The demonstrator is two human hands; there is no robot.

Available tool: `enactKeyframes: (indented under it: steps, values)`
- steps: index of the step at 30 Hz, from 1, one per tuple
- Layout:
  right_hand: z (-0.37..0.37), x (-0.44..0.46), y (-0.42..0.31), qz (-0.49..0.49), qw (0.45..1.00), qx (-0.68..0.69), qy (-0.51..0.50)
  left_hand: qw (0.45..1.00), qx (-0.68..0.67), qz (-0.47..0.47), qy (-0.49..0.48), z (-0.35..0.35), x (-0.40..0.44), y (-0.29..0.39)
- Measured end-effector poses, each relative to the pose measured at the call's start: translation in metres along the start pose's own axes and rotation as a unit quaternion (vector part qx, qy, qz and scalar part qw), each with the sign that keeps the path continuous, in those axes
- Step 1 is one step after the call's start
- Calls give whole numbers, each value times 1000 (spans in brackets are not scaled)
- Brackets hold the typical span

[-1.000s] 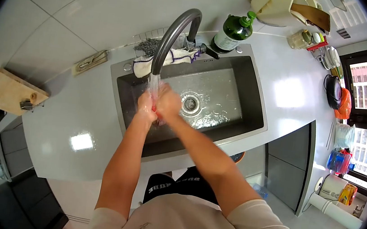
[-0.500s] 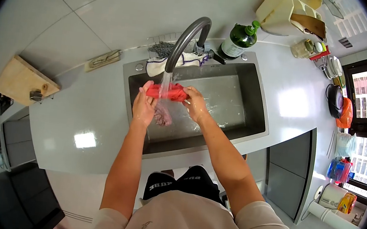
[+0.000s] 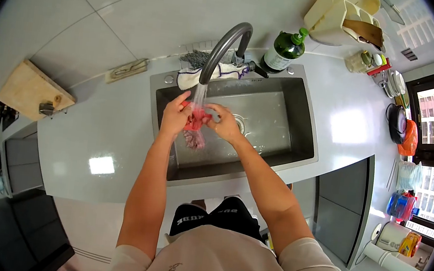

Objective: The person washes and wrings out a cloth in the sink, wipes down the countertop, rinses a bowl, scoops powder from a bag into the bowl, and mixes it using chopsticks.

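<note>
Between my hands is a wet red cloth (image 3: 196, 120), bunched up under the stream from the grey faucet (image 3: 220, 50). My left hand (image 3: 176, 112) closes on its left side, and my right hand (image 3: 222, 123) pinches its right side with bent fingers. Water pours straight onto the cloth. Just below it, a pinkish crumpled cloth (image 3: 194, 140) lies in the left part of the steel sink (image 3: 279, 152). The sink's drain (image 3: 239, 123) shows beside my right hand.
A white cloth with dark edging (image 3: 190, 80) hangs over the sink's back rim beside a grey scrubber (image 3: 196, 58). A green pump bottle (image 3: 284, 52) stands behind the sink. At left, a wooden board (image 3: 34, 90) leans on the wall; a cream utensil holder (image 3: 342, 18) is at the back right.
The red cloth was stretched out sideways between my hands and is now bunched up. My hands have come closer together under the running water.
</note>
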State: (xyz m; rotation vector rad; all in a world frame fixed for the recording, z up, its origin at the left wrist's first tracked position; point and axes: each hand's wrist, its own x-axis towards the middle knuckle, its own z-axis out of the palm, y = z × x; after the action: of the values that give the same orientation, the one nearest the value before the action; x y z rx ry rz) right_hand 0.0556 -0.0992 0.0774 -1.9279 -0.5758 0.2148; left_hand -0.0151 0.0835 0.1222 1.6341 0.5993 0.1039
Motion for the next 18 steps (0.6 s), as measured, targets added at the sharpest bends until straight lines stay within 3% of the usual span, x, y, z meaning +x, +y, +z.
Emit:
enactKeyframes:
  steps: [2, 4, 5, 7, 8, 10, 14, 17, 18]
  values:
    - [-2, 2, -14, 5, 998, 32, -50, 997, -74, -9, -35, -3, -3, 9]
    - [-2, 11, -12, 160, 945, 104, -267, 996, -67, -29, -60, -7, -5, 13]
    - [0, 13, -11, 159, 944, 104, -268, 996, -66, -29, -58, -9, -7, 16]
    - [9, 14, -2, 96, 972, 69, -202, 966, -252, -57, -27, -15, -14, 29]
    - [13, 12, 2, 94, 972, 69, -204, 966, -252, -49, -36, -18, -19, 35]
    - [13, 11, -20, 16, 990, 115, -83, 957, -283, -43, -53, -23, -18, 34]
    - [15, 13, -29, 43, 989, 88, -113, 951, -297, -3, -89, -26, -19, 38]
    - [20, 13, -19, 101, 961, 197, -163, 950, -301, -17, -85, -31, -22, 46]
    - [18, 9, -28, 49, 977, 187, -92, 949, -302, -16, -85, -29, -23, 46]
